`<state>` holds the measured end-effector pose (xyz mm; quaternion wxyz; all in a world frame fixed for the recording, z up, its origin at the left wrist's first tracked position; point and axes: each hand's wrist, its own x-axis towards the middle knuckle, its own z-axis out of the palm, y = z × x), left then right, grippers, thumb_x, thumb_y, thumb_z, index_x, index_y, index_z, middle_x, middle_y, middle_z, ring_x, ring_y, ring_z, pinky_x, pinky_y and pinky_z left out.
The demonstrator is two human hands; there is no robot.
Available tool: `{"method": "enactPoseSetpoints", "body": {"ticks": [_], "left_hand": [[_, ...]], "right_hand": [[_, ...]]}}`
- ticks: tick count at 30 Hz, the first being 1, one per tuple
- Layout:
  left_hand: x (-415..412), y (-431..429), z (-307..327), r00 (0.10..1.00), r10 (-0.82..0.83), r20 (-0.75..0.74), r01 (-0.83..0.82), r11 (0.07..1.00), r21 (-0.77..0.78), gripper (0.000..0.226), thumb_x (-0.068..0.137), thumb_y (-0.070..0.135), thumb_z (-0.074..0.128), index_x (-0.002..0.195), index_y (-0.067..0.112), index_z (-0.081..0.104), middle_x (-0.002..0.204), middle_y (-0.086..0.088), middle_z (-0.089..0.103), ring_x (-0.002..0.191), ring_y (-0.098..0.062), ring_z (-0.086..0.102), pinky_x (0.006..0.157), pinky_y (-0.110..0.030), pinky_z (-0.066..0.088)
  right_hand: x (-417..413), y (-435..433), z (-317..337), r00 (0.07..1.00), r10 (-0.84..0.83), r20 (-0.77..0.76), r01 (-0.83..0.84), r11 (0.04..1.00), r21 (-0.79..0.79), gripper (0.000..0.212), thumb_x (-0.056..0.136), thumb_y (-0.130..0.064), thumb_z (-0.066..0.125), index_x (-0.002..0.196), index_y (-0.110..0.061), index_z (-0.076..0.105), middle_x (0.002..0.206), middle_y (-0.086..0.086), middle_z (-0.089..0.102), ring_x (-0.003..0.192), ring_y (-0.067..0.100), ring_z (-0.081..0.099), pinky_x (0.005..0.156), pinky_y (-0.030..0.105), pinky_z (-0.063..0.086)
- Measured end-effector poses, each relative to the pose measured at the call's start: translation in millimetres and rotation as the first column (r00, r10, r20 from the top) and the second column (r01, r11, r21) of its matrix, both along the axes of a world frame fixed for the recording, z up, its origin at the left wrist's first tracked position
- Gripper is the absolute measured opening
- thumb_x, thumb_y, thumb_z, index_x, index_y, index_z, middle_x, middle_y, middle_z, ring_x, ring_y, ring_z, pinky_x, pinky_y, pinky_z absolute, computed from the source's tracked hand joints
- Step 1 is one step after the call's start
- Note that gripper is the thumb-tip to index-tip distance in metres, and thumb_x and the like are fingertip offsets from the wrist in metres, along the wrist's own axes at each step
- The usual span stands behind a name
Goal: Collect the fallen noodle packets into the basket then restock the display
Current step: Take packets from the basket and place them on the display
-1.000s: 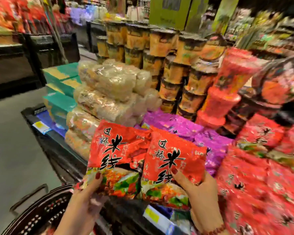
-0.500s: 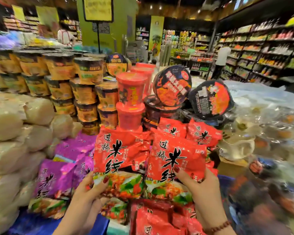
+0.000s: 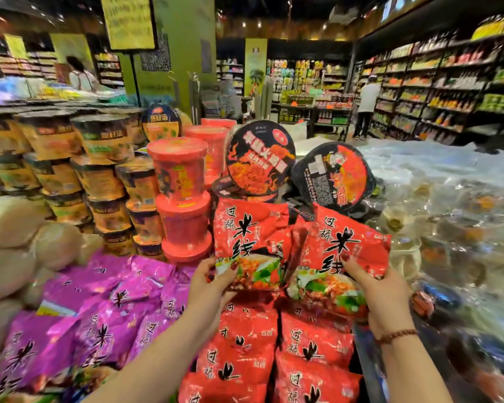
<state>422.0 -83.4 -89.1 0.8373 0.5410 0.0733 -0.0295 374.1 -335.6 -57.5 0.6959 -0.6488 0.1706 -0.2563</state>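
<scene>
1. Bottom centre of the frame: red noodle packets [image 3: 274,359] lie overlapped in two columns on the display worktop [image 3: 370,382]. Purple packets [image 3: 99,330] fill the lower left beside them.
2. Centre: the left hand [image 3: 213,286] pinches the lower edge of one red packet [image 3: 250,242], thumb on its printed face. The right hand [image 3: 381,301], with a beaded bracelet [image 3: 396,335] at the wrist, grips a second red packet [image 3: 344,251] in the same way. Both packets stand upright, side by side, above the red columns. The basket is not in view.
3. Judged step: restocking, with these two packets about to be laid on the matching red rows.
4. Just behind the held packets: a stack of red cups [image 3: 181,199] at centre left and two black bowls [image 3: 259,158] propped on edge. Risk: packets pushed too far back may nudge these and topple them.
5. Further risks: each packet is held only at its lower edge, so the glossy film may slip or flop over. Packets laid on the sloping pile may slide off the front. A drift to the left would mix red with purple.
6. Middle distance: yellow cups [image 3: 99,170] stacked at left, pale bagged noodles [image 3: 12,228] at far left, clear bags [image 3: 448,213] at right.
7. Background, upper right: store shelves [image 3: 448,82], blurred.
</scene>
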Motion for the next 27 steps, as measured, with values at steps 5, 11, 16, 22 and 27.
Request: {"method": "enactPoseSetpoints", "body": {"ticks": [5, 11, 16, 22, 27], "left_hand": [[14.8, -16.5, -25.5, 0.998, 0.043, 0.056, -0.059, 0.937, 0.344, 0.036, 0.075, 0.019, 0.078, 0.098, 0.041, 0.061, 0.114, -0.007, 0.065, 0.096, -0.029, 0.065, 0.084, -0.044, 0.054], [8.9, -23.8, -43.9, 0.978, 0.116, 0.172, -0.199, 0.756, 0.624, 0.025, 0.084, 0.021, 0.074, 0.102, 0.023, 0.057, 0.105, -0.003, 0.063, 0.101, -0.025, 0.059, 0.090, -0.041, 0.048], [10.8, -17.4, -47.2, 0.948, 0.047, 0.314, -0.302, 0.444, 0.844, 0.035, 0.078, 0.017, 0.078, 0.105, 0.006, 0.059, 0.114, -0.011, 0.050, 0.112, -0.030, 0.046, 0.088, -0.027, 0.031], [17.4, -11.1, -35.9, 0.579, -0.479, 0.659, -0.719, 0.080, 0.690, 0.063, 0.088, 0.032, 0.058, 0.146, 0.021, 0.034, 0.158, -0.005, 0.021, 0.144, -0.034, 0.021, 0.116, -0.053, 0.018], [41.6, -17.2, -31.0, 0.675, -0.641, 0.366, -0.594, -0.177, 0.784, 0.084, 0.077, 0.071, 0.048, 0.151, 0.038, 0.025, 0.162, 0.000, 0.012, 0.148, -0.031, 0.008, 0.118, -0.053, 0.007]], "right_hand": [[22.7, -8.4, -12.4, 0.990, 0.116, -0.084, -0.125, 0.986, -0.115, 0.013, 0.074, -0.012, 0.080, 0.083, -0.015, 0.072, 0.084, 0.006, 0.075, 0.081, 0.024, 0.070, 0.078, 0.041, 0.057], [31.5, -10.8, -50.0, 0.981, 0.064, -0.185, -0.110, 0.963, -0.248, 0.019, 0.073, -0.026, 0.081, 0.087, -0.017, 0.072, 0.083, 0.000, 0.074, 0.083, 0.024, 0.070, 0.079, 0.045, 0.057], [26.6, 2.3, -65.3, 0.981, -0.168, -0.098, 0.081, 0.810, -0.581, 0.046, 0.071, -0.032, 0.081, 0.108, -0.012, 0.063, 0.106, 0.008, 0.063, 0.107, 0.030, 0.057, 0.092, 0.042, 0.046], [20.9, 16.9, -59.5, 0.961, -0.141, 0.238, 0.261, 0.181, -0.948, 0.064, 0.087, -0.039, 0.053, 0.144, -0.015, 0.036, 0.150, 0.017, 0.034, 0.139, 0.037, 0.027, 0.114, 0.048, 0.018], [33.9, 22.5, -67.2, 0.992, -0.122, -0.025, -0.024, 0.010, -1.000, 0.068, 0.088, -0.063, 0.033, 0.148, -0.031, 0.031, 0.156, 0.008, 0.029, 0.146, 0.032, 0.018, 0.115, 0.053, 0.012]]}}
